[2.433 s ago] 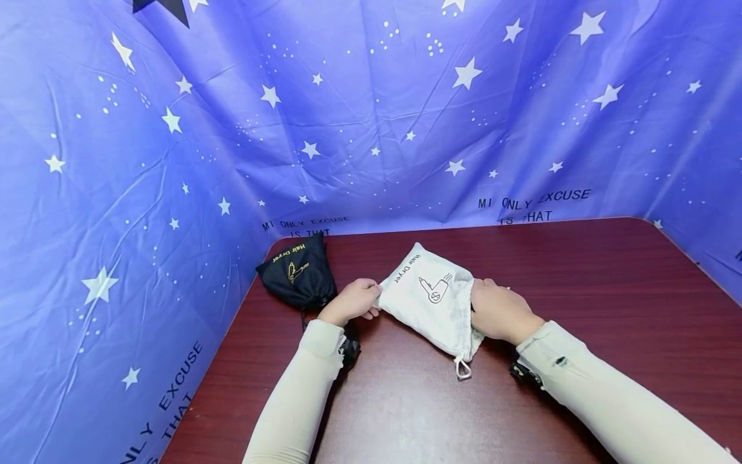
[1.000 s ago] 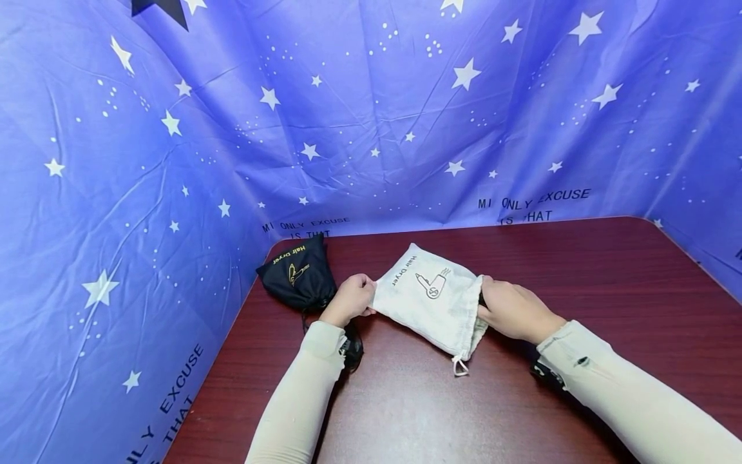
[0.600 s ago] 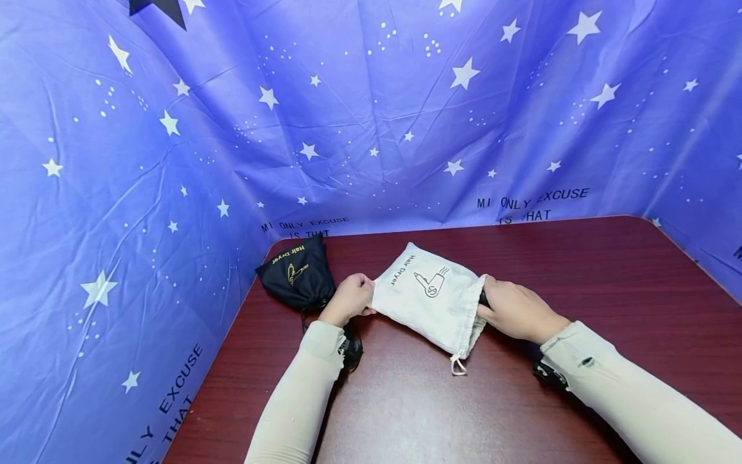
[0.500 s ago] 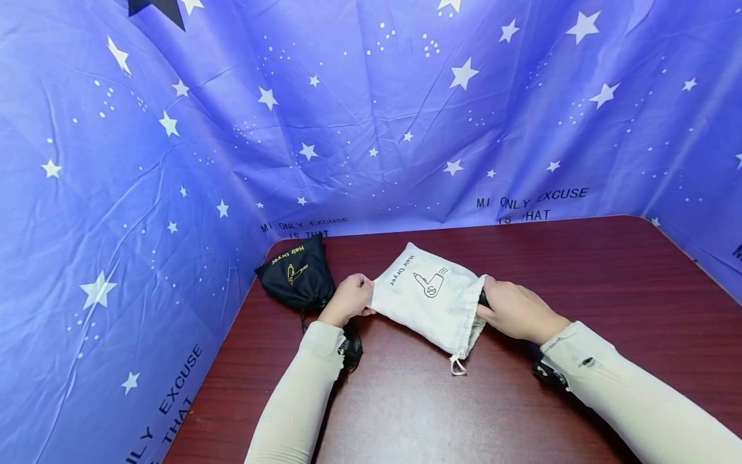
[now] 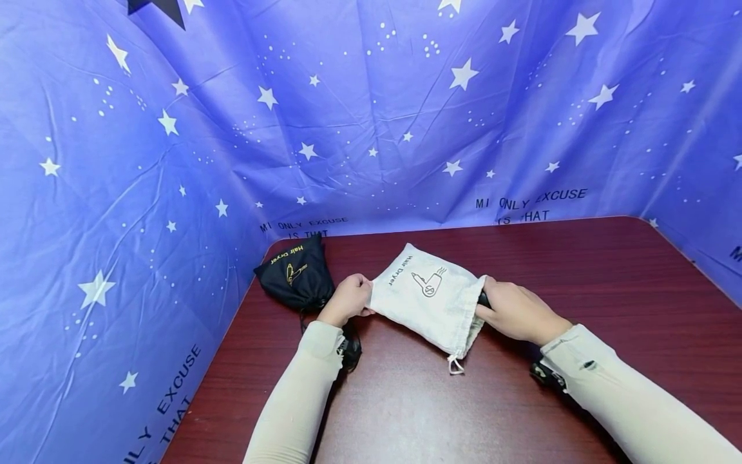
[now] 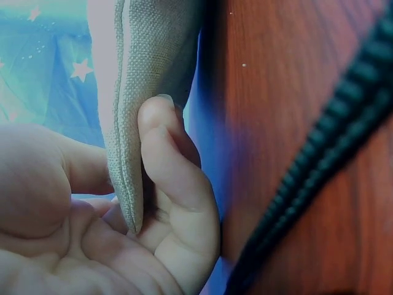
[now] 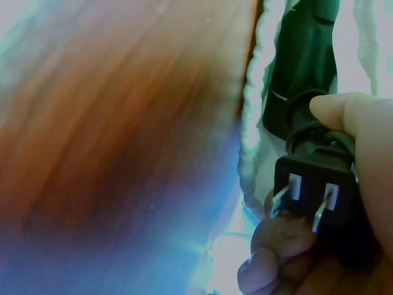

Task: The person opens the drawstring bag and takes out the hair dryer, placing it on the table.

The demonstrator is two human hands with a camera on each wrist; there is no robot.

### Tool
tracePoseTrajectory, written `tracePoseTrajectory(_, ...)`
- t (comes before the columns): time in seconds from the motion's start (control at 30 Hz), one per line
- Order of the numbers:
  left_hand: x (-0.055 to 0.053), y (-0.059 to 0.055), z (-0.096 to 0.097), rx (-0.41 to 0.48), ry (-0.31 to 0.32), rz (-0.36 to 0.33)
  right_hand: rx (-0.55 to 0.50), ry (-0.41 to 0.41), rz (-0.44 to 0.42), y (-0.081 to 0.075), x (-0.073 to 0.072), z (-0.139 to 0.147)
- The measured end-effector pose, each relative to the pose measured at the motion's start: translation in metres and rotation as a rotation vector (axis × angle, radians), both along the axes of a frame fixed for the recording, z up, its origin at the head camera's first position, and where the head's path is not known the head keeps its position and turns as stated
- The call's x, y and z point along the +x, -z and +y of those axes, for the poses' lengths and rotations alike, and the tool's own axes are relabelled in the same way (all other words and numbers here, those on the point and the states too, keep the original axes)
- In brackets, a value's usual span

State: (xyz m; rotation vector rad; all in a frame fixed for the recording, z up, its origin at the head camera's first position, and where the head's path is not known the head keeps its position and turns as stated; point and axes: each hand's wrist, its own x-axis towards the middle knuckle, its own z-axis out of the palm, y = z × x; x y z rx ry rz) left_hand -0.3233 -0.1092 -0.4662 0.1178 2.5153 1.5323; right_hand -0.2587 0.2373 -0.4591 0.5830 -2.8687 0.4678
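A white drawstring bag (image 5: 426,316) printed "Hair Dryer" lies tilted on the table between both hands. My left hand (image 5: 348,301) pinches its bottom corner; in the left wrist view the thumb and curled fingers grip the seamed cloth (image 6: 144,55). At the bag's open mouth is my right hand (image 5: 518,311). In the right wrist view it holds a black two-prong power plug (image 7: 316,184) and bunched cord, prongs facing out. Just beyond, a dark rounded handle-like part (image 7: 304,55) sits inside the bag's mouth; the rest of it is hidden by cloth.
A black drawstring bag (image 5: 298,277) with gold "Hair Dryer" print lies left of the left hand, its black cord (image 6: 307,166) trailing near that wrist. The dark red table (image 5: 591,277) meets a blue star-patterned curtain (image 5: 371,129) behind and at the sides.
My right hand, earlier deeper in the white bag's mouth, has drawn back to the right, and black shows at the opening. The bag has shifted slightly left with the left hand still pinching its corner.
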Motion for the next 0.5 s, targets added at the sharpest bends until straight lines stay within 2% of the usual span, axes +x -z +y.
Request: tracePoseTrajectory(0.5,0.0005,0.0003,0.0003,0.005,-0.007,-0.017,-0.037,0.015,-0.041,-0.0020,0.0050,0.0040)
